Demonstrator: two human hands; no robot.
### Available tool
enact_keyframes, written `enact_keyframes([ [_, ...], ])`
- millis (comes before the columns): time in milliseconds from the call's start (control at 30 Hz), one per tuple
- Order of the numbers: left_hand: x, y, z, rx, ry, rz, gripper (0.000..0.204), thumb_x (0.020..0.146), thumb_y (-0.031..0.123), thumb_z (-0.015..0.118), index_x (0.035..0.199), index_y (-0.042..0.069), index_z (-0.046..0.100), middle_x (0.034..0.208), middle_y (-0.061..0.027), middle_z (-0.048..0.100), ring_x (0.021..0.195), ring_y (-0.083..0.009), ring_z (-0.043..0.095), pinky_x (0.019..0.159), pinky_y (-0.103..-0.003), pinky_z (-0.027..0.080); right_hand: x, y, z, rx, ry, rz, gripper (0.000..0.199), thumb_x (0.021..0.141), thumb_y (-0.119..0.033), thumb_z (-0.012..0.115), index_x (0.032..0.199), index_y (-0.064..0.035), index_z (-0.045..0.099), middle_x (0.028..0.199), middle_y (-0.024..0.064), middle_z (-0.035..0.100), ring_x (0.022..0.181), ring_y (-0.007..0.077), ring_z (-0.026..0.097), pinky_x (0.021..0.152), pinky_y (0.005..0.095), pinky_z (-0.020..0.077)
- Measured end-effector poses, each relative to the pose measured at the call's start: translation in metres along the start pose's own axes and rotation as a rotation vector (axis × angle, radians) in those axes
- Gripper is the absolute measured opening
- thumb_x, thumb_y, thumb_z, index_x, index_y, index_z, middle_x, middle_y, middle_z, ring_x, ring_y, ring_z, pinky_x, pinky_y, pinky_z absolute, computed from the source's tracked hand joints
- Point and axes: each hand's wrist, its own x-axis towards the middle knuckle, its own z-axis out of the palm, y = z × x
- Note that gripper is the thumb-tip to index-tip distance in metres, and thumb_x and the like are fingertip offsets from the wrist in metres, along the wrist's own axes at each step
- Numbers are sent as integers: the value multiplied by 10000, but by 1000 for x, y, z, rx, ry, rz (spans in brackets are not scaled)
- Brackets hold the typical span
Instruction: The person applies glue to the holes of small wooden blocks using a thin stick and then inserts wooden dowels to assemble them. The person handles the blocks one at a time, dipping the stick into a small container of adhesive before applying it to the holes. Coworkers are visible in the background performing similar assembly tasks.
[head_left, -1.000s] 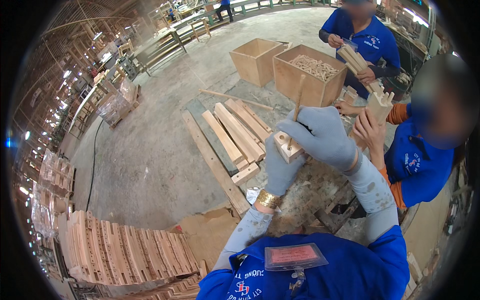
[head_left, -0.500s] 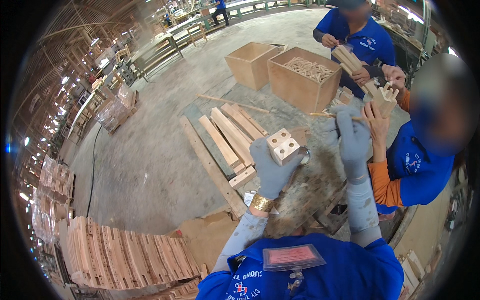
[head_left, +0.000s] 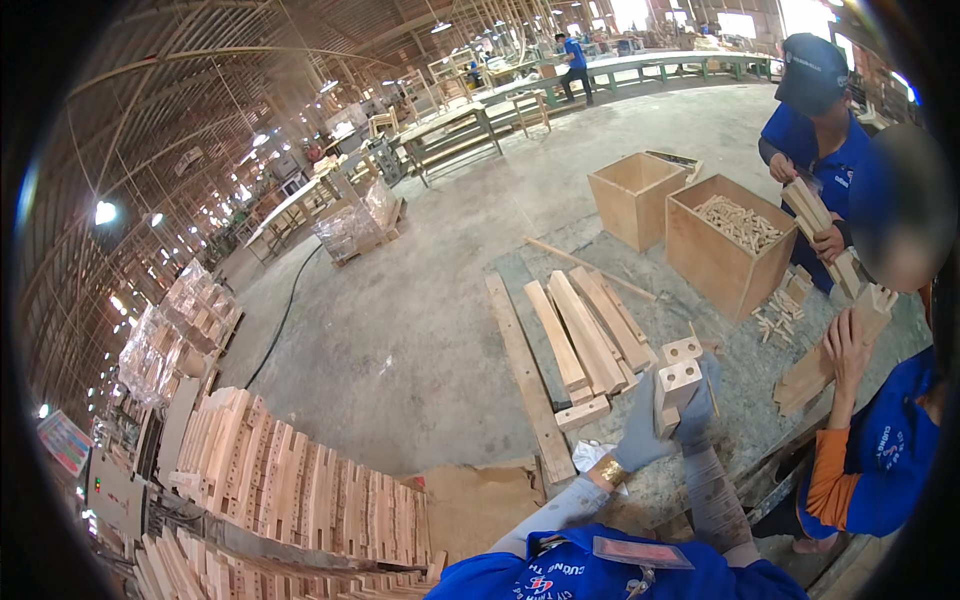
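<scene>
Since half second ago: both hands lowered and drawn together, wooden block (head_left: pixel 676 384) now shared between them. Left hand (head_left: pixel 640 435), grey-gloved, closed around block's lower end at 7 o'clock. Right hand (head_left: pixel 700 410), also gloved, wrapped on block's right side at 4 o'clock. Block upright, drilled holes on top face, held above counter (head_left: pixel 740 420). Second block (head_left: pixel 683 349) just behind at 12 o'clock. Flat planks (head_left: pixel 585 340) at 10 o'clock. Open wooden crate (head_left: pixel 715 255) of dowels at 1 o'clock.
</scene>
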Motion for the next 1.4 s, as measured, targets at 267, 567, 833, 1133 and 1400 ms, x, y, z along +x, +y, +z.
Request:
enact_keyframes([
  [267,-41,-85,13,274,-109,-116,1027,633,328,752,1397,18,139,1395,-219,260,1301,-335,273,1049,-391,273,0,-17,20,-69,-155,15,335,940,-215,414,1206,-13,387,1132,94,470,1034,188,497,907,316,404],
  [567,-68,-18,-3,-196,-175,-611,564,670,241,728,1122,-21,515,936,-135,606,904,-253,589,809,-356,479,18,-63,28,-58,13,104,338,968,-249,377,1146,11,499,934,96,591,608,102,556,587,200,449],
  [833,-103,-38,-58,-832,456,-593,612,734,273,573,1228,-40,391,1147,-180,520,1014,-277,538,859,-406,473,50,-32,-94,-879,-110,218,284,905,-263,472,800,-29,595,656,119,596,648,265,595,578,367,438],
  [1133,-27,26,-77,-1077,387,-337,883,749,604,460,1371,26,219,1276,-262,384,1112,-380,469,904,-479,441,34,52,-117,-1270,-263,104,321,856,-339,500,818,-35,598,741,192,589,727,386,561,644,464,433],
  [1400,-11,25,-96,-672,584,-309,724,856,541,381,1372,55,234,1325,-180,372,1157,-314,444,945,-430,411,27,31,-115,-1043,-156,183,359,864,-347,521,790,-4,599,676,177,574,609,313,554,569,386,426],
])
